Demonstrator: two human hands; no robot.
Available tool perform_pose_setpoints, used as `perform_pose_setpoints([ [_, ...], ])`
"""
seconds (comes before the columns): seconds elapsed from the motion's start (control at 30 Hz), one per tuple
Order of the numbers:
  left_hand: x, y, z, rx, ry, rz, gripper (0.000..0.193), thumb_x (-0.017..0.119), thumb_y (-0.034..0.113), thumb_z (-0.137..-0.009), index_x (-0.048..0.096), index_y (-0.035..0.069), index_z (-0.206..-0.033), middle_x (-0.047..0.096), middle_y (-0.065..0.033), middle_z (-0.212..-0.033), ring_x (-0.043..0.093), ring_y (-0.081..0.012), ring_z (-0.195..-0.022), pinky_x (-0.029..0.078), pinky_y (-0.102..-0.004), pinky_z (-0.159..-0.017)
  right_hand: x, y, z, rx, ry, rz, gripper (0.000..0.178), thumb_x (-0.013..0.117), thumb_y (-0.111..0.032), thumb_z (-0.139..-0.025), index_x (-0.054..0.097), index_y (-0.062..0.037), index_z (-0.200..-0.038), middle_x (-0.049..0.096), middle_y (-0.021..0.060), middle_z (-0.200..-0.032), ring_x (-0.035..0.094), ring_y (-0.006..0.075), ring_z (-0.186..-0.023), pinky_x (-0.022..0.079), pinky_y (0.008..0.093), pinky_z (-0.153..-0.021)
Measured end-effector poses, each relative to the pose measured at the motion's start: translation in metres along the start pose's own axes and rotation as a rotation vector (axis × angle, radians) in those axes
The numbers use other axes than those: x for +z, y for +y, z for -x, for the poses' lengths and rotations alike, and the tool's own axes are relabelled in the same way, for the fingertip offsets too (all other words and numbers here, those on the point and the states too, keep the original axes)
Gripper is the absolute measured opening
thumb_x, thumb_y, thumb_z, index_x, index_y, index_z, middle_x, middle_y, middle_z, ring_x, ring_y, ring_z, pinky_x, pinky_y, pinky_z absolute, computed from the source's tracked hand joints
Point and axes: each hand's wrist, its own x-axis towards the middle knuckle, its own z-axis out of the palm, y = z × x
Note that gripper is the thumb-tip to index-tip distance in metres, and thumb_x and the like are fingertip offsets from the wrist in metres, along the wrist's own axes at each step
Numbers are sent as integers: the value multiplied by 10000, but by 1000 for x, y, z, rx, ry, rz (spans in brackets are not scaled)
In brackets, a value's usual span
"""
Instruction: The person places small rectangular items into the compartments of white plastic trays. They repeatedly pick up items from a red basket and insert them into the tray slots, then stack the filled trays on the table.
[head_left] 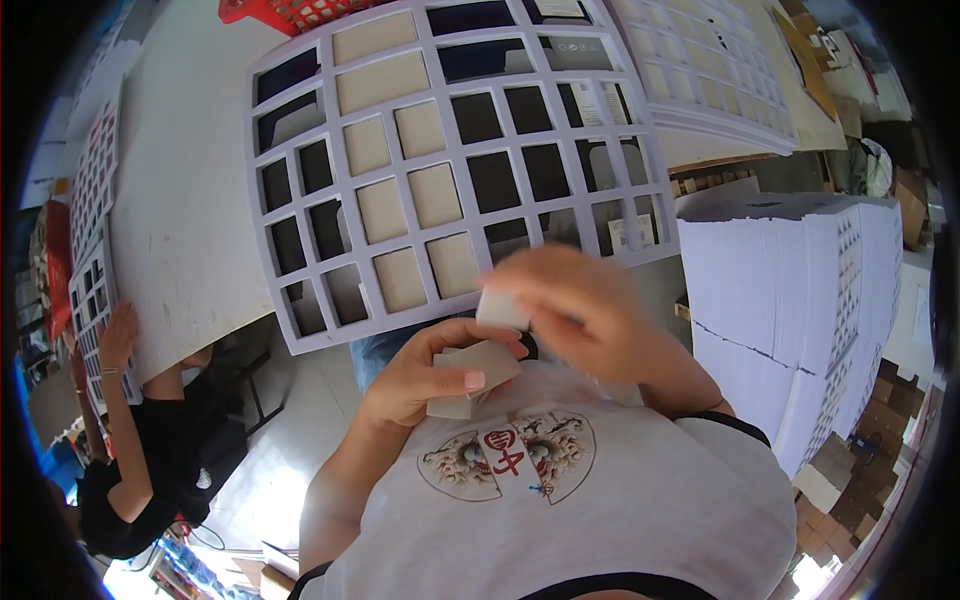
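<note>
My left hand [405, 378] is closed around a few small cream-coloured card pieces [485, 362], held in front of my shirt. Just beside it, my right hand [590, 315] is blurred by motion, with one pale card piece [502, 310] between its fingers. Both hands are at the near edge of a white grid tray [380, 324]. Cream pieces [380, 211] lie in its middle-left compartments, while dark pieces [495, 180] show in many of the others. Some compartments at the right have pieces with printed labels [632, 232].
A red plastic basket [262, 14] stands beyond the tray on the pale table [190, 180]. More grid trays [715, 60] lie at the far right, above a tall white stack [760, 300]. At the left, another person's hand [118, 335] rests by a similar tray.
</note>
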Motion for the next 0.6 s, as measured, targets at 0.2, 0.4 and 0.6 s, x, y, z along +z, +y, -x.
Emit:
perform_pose_setpoints([
  [0.2, -1, -1, -5, 57, -3, -85, 636, 783, 117, -745, 539, 22, -1324, 641, -100, -1133, 602, -164, -1065, 466, -285, -930, 3, 30, -11, 278, 286, -8, 296, 610, 47, -836, 650, -65, -1107, 644, 109, -972, 623, 263, -799, 481, 357, -657],
  [0.4, -10, -6, -5, 42, 22, -53, 545, 795, 132, -764, 573, 6, -1245, 644, -70, -1101, 611, -132, -1005, 473, -270, -899, 6, 43, -11, 88, 217, 359, 295, 644, 70, -800, 676, -47, -1069, 562, 83, -919, 544, 232, -875, 451, 317, -724],
  [0.6, -14, -11, -11, 53, 101, -101, 488, 814, 183, -711, 610, 2, -1116, 702, -138, -977, 676, -201, -919, 506, -312, -860, -2, 48, -7, -126, 114, 484, 345, 632, 61, -718, 678, -26, -1049, 561, 94, -967, 527, 300, -924, 466, 396, -773],
])
